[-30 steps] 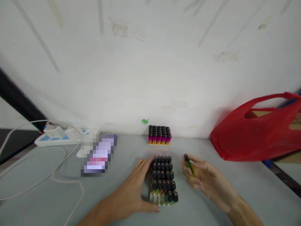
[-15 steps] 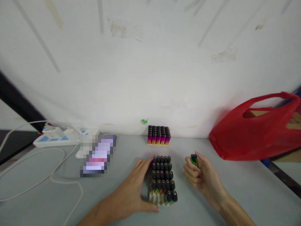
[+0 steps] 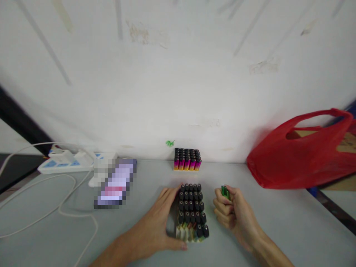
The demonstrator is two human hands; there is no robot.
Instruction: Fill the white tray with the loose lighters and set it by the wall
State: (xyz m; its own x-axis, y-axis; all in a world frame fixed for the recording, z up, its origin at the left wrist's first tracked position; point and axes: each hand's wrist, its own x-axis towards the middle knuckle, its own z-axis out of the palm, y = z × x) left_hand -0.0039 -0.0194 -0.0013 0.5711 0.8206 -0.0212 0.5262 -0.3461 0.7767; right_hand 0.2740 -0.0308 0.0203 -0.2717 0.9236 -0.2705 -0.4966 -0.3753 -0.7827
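A pale tray (image 3: 182,234) stands in front of me, with rows of black-topped batteries (image 3: 191,205) upright in it. Several slots at its near left hold no battery, and two batteries stand at the near right. My left hand (image 3: 155,222) grips the tray from its left side, thumb at the near edge and fingertips at the far left corner. To the right of the tray, my right hand (image 3: 233,211) is closed above the table around green batteries (image 3: 225,192). Their ends show over the curled fingers; how many there are I cannot tell.
Against the wall is a second block of batteries (image 3: 187,160), black above purple and orange. A phone (image 3: 115,183), blurred out, lies at left beside a white power strip (image 3: 58,166) and a loose cable (image 3: 96,222). A red bag (image 3: 294,159) stands at right.
My right hand has shifted slightly left and turned, so the green sides of the batteries show more and the black end less. My left hand keeps its place on the tray.
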